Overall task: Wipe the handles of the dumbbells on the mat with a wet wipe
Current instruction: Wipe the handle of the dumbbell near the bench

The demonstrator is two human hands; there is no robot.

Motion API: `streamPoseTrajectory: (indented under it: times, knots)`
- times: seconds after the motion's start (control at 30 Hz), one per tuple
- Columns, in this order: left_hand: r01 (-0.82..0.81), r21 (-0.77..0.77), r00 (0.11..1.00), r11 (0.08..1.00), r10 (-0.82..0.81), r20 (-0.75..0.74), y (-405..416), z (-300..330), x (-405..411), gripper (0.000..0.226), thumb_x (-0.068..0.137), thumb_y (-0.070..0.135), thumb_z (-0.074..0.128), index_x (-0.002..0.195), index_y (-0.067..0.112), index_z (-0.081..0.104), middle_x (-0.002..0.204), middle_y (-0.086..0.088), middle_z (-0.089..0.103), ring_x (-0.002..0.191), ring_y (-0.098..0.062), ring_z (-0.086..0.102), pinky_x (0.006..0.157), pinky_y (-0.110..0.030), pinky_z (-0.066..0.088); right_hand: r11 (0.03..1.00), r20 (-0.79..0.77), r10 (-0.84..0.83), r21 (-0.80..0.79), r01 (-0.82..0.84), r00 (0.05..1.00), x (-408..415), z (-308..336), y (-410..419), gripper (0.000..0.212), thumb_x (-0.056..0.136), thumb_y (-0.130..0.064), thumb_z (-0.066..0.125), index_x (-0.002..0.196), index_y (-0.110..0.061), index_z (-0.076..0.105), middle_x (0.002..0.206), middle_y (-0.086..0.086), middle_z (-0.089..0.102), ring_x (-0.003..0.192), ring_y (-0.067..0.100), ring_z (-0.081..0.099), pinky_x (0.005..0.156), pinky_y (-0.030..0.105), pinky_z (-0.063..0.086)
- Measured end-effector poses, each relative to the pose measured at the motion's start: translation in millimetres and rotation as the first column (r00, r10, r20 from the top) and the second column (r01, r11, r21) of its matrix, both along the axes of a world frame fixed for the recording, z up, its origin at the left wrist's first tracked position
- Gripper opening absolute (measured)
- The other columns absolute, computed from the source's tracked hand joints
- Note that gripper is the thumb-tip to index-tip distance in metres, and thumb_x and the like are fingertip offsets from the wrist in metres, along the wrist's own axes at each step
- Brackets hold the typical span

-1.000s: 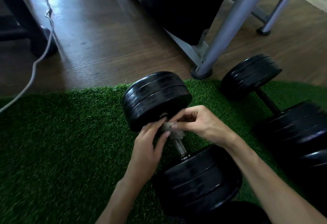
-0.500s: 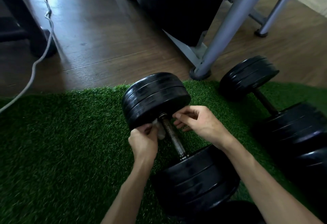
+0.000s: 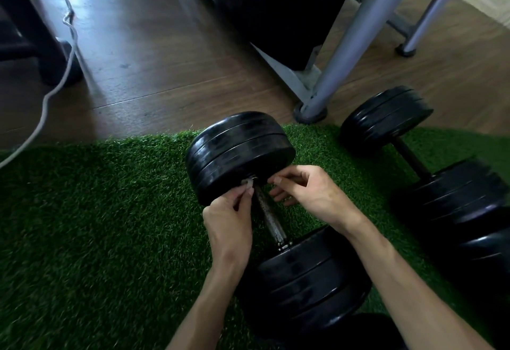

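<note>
A black dumbbell lies on the green turf mat, its knurled metal handle bare between the two weight stacks. My left hand pinches a small white wet wipe at the far end of the handle, just under the far weight. My right hand hovers on the handle's right side with fingers curled, thumb and forefinger tips together; I cannot tell whether they hold anything. A second black dumbbell lies to the right, its dark handle uncovered.
A grey metal frame leg with a round foot stands at the mat's far edge, beside a large black object. A white cable trails over the wooden floor at left, near a dark furniture leg.
The wipe has come off the handle's middle and is bunched in my left hand, which rose to the far weight. My right hand drew off to the right, leaving the handle bare.
</note>
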State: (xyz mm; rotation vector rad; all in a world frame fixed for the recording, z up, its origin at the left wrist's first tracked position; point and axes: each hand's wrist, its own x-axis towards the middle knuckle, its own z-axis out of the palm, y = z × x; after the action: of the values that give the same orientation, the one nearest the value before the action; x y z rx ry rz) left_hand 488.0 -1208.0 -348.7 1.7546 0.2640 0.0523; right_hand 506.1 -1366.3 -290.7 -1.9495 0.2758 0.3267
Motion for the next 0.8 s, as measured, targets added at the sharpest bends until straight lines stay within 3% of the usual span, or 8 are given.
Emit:
streamPoseTrajectory:
  times: [0.07,0.2,0.33,0.4,0.5,0.57,0.67,0.8]
  knots:
    - [0.002,-0.002,1.000,1.000,-0.002,-0.027,3.3,-3.4,1.1,0.014,0.092,0.015,0.071,0.100,0.021,0.080,0.082,0.012,0.076,0.066,-0.003,0.068,0.071,-0.025,0.058,1.000,-0.010,0.001,-0.008,-0.001,1.000,0.1,-0.7,-0.1,0.011,0.098,-0.017,0.065,0.099,-0.014,0.075,0.087,0.010,0.078,0.085,0.025,0.076,0.075,0.034,0.059]
    - [-0.058,-0.037,0.994,0.998,0.054,-0.094,-1.6,3.7,5.5,0.010,0.090,0.013,0.072,0.095,0.016,0.081,0.070,0.018,0.071,0.056,0.009,0.062,0.060,-0.009,0.049,1.000,-0.034,0.008,-0.026,-0.009,0.999,0.9,-2.6,0.9,0.011,0.099,-0.016,0.064,0.099,-0.012,0.075,0.087,0.011,0.078,0.079,0.020,0.075,0.071,0.029,0.058]
    - [0.023,0.169,0.999,0.985,-0.027,0.019,-2.2,14.7,3.9,0.015,0.093,0.022,0.069,0.104,0.020,0.080,0.090,0.004,0.079,0.076,-0.008,0.072,0.076,-0.024,0.056,0.999,-0.024,0.003,-0.042,-0.004,1.000,0.4,-2.2,-0.5,0.011,0.098,-0.013,0.064,0.101,-0.011,0.075,0.088,0.012,0.078,0.080,0.020,0.074,0.076,0.036,0.058]
    - [0.080,0.234,0.989,0.969,-0.107,0.103,5.1,15.3,3.5,0.016,0.093,0.022,0.069,0.106,0.021,0.079,0.098,0.008,0.078,0.087,-0.004,0.072,0.084,-0.023,0.056,0.998,-0.009,0.038,-0.054,-0.039,0.999,-0.7,0.1,-0.8,0.016,0.096,-0.012,0.067,0.109,-0.016,0.075,0.092,0.010,0.078,0.084,0.022,0.075,0.077,0.033,0.058]
    - [0.223,0.154,0.958,0.963,-0.246,0.150,17.1,21.0,3.4,0.017,0.091,0.019,0.072,0.107,0.021,0.078,0.101,0.016,0.076,0.093,0.006,0.069,0.087,-0.019,0.055,0.982,0.003,0.184,-0.050,-0.184,0.983,-0.9,8.9,1.5,0.037,0.092,-0.010,0.072,0.126,-0.024,0.069,0.106,0.008,0.075,0.085,0.015,0.070,0.076,0.029,0.056]
    - [0.287,0.043,0.947,0.957,-0.290,0.137,20.3,26.8,4.8,0.017,0.089,0.015,0.074,0.105,0.021,0.079,0.089,0.016,0.077,0.080,0.006,0.069,0.077,-0.018,0.056,0.971,0.013,0.230,-0.070,-0.228,0.973,0.8,13.5,3.5,0.029,0.090,-0.013,0.074,0.119,-0.020,0.072,0.107,0.004,0.074,0.083,0.006,0.067,0.078,0.030,0.056]
    - [0.282,-0.028,0.952,0.959,-0.276,0.135,20.7,33.4,3.3,0.015,0.088,0.010,0.073,0.101,0.016,0.078,0.077,0.016,0.074,0.068,0.006,0.067,0.067,-0.013,0.054,0.969,0.060,0.230,-0.105,-0.223,0.971,1.9,14.2,1.3,0.011,0.088,-0.020,0.078,0.097,-0.014,0.073,0.096,0.001,0.074,0.087,0.010,0.069,0.084,0.026,0.052]
    - [0.081,0.276,0.879,0.958,-0.199,0.433,30.0,35.6,3.6,0.014,0.092,0.008,0.070,0.104,0.009,0.076,0.099,0.006,0.074,0.091,-0.002,0.068,0.085,-0.017,0.053,0.988,0.061,0.055,-0.145,-0.046,0.997,3.1,5.1,-3.2,0.021,0.087,-0.025,0.078,0.076,-0.019,0.061,0.079,0.010,0.073,0.072,0.016,0.064,0.070,0.043,0.054]
